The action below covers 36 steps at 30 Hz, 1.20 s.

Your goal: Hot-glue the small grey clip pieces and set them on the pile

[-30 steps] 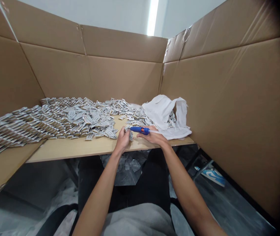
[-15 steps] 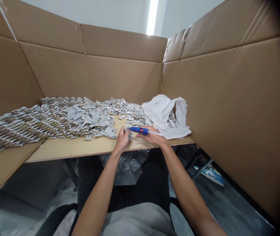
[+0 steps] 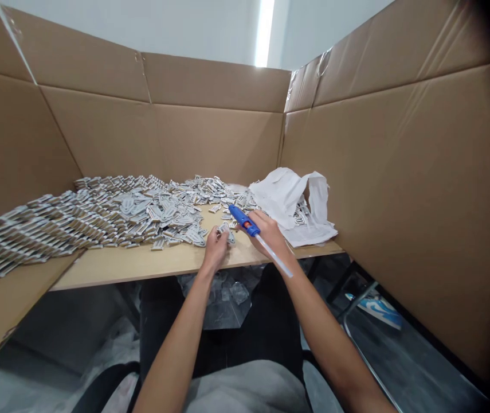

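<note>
Head view shows a blue glue gun (image 3: 243, 220) grasped in the right hand (image 3: 269, 230), which hides its handle; the nozzle points toward eleven o'clock, a translucent glue stick (image 3: 275, 256) toward five. At the gun's eight o'clock, the left hand (image 3: 216, 248) pinches a small grey piece (image 3: 226, 231), partly covered and hard to make out. Both forearms cross the desk's (image 3: 128, 265) near edge. From the left hand, bare desk runs between eight and nine o'clock; heaped pieces (image 3: 163, 212) crowd ten.
</note>
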Motion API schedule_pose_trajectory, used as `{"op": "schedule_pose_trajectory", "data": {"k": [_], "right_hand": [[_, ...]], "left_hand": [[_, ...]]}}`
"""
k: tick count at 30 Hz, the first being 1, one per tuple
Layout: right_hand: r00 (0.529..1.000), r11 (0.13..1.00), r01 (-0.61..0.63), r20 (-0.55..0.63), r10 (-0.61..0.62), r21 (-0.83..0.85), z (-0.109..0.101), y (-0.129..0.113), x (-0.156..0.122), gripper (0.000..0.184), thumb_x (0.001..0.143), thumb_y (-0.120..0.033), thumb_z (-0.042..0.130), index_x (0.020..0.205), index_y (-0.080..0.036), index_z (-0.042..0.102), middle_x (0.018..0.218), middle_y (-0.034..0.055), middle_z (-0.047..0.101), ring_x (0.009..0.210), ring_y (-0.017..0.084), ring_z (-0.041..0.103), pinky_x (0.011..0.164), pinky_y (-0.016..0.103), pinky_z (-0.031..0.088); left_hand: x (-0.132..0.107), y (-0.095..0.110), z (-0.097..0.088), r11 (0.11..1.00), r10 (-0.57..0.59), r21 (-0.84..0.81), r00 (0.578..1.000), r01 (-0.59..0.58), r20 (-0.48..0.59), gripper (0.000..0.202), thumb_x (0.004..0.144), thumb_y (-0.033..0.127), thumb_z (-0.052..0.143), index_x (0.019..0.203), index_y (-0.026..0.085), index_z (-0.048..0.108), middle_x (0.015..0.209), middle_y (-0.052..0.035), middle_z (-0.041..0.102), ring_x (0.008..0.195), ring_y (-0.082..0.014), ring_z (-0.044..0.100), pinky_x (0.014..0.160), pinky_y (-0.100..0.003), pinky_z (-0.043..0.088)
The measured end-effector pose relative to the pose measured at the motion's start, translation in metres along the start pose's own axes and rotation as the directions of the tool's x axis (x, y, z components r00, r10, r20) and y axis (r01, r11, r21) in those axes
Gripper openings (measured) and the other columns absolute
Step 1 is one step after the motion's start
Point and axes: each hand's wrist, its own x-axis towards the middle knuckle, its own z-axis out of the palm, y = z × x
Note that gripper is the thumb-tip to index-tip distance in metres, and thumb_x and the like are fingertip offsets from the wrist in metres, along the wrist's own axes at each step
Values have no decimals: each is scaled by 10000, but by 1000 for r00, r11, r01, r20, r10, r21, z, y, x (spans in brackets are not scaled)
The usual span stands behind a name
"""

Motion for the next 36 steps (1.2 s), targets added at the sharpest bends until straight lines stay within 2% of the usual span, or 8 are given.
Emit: {"op": "schedule_pose_trajectory", "data": {"k": [5,10,14,18,24,28,32,36], "right_hand": [[990,985,-29,-131,52,172,-13,13,3,329,982,-456,610,784,-209,519,812,29,579,720,168,523,687,269,394],[968,974,-148,-174,178,172,-31,28,2,420,942,-545,633,727,-202,521,743,10,569,687,154,504,689,269,386],[956,958,-235,-138,258,163,-37,35,1,417,945,-567,605,761,-194,569,782,34,606,714,163,519,713,284,392],[958,953,-246,-102,267,176,-37,38,1,413,929,-564,619,749,-196,573,779,33,599,720,165,516,719,292,393],[972,961,-212,-62,226,180,-35,38,2,381,936,-515,628,740,-195,561,774,20,593,720,155,517,710,272,376],[976,963,-198,-56,211,184,-33,40,2,370,931,-501,648,752,-189,564,780,15,602,719,148,532,705,255,365],[964,953,-266,24,265,144,-22,45,1,354,922,-494,653,769,-187,563,781,21,620,719,159,554,689,252,363],[920,920,-379,145,363,96,-5,46,-1,200,886,-347,692,936,-172,608,895,78,698,799,208,620,695,258,387]], "left_hand": [[9,22,-23,979,103,179,995,-101,-1,186,802,346,661,853,168,646,789,-45,671,713,-177,623,701,-287,493],[49,82,-88,902,178,425,958,-69,-223,277,709,241,717,958,149,640,821,-48,684,720,-186,644,695,-288,507],[84,127,-139,697,234,713,916,76,-326,122,682,208,697,784,149,665,726,-34,657,722,-199,628,770,-312,512],[110,143,-161,483,167,853,936,195,-309,76,646,160,694,702,140,647,652,-18,621,786,-212,621,854,-315,491],[129,131,-168,365,150,919,965,147,-214,35,635,151,674,663,152,653,667,-63,663,898,-267,659,934,-335,473],[121,128,-164,363,272,928,943,86,-193,110,707,205,637,764,145,709,804,-126,728,914,-295,670,950,-381,482],[94,117,-133,371,381,927,919,-48,-105,194,792,229,588,878,140,738,932,-137,750,915,-289,676,933,-379,488],[60,86,-80,468,290,823,936,-322,201,209,856,289,579,868,170,751,911,-120,757,829,-260,677,863,-351,500]]}}
